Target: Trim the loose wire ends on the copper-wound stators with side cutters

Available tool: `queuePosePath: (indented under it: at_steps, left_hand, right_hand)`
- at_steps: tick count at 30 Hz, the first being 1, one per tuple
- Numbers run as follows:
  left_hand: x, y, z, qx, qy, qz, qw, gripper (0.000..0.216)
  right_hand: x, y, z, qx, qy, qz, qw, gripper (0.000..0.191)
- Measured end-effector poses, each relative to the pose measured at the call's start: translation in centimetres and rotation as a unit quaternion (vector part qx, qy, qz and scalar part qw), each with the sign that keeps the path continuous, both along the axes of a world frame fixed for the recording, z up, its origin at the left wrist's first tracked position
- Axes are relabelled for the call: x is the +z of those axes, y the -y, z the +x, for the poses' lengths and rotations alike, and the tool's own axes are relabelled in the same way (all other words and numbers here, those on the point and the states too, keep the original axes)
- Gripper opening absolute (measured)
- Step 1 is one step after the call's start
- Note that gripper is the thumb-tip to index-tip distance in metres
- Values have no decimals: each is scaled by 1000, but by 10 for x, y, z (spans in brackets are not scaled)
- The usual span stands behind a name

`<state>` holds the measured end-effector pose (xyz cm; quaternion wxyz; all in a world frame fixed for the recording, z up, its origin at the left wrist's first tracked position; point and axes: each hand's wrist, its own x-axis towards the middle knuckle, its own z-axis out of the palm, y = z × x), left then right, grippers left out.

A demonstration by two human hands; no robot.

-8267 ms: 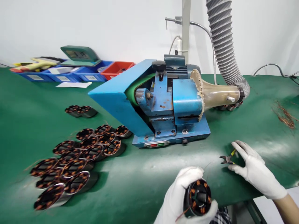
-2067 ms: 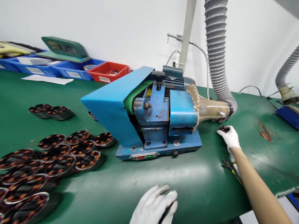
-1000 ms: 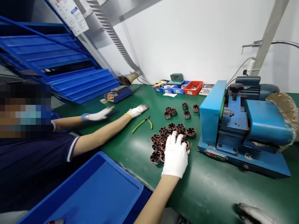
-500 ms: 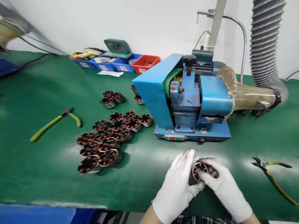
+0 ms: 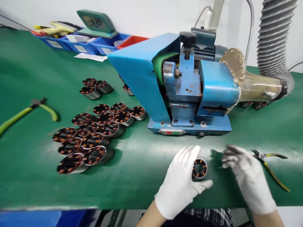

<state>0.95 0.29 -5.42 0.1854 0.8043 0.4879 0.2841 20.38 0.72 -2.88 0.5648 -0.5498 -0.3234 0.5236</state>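
A motor stator [image 5: 199, 168], a metal ring with copper windings inside, stands on the green table in front of me. My left hand [image 5: 181, 181], in a white glove, curves around the stator's left side, fingers stretched out and thumb spread below it; the contact is partly hidden. To the right, my right hand [image 5: 246, 176] is apart from the stator, its glove darkened at the fingertips. It is slightly blurred, with fingers loosely bent, and nothing shows in it. Close by on its right lie green-handled cutting pliers [image 5: 261, 156].
A blue belt grinding machine [image 5: 184, 91] stands behind the hands, with a grey duct hose [image 5: 276, 41] at its right. Several more stators [image 5: 94, 138] are grouped on the left, beside other pliers [image 5: 35, 105]. Blue bins [image 5: 85, 47] and a clock [image 5: 96, 22] are at the back.
My right hand has let go of the stator and moved right, towards the pliers. My left hand stays around the stator's left side. The view has shifted somewhat.
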Motion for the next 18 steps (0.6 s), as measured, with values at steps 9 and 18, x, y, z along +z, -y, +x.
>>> queuePosePath:
  at_steps: [9, 18]
  left_hand:
    - [-1, 2, 1, -5, 27, 15, 1000, 51]
    - [5, -2, 0, -31, 37, -33, 998, 45]
  right_hand:
    - [-16, 17, -40, 113, 272, -19, 955, 13]
    - [-18, -12, -28, 103, 392, 14, 914, 15]
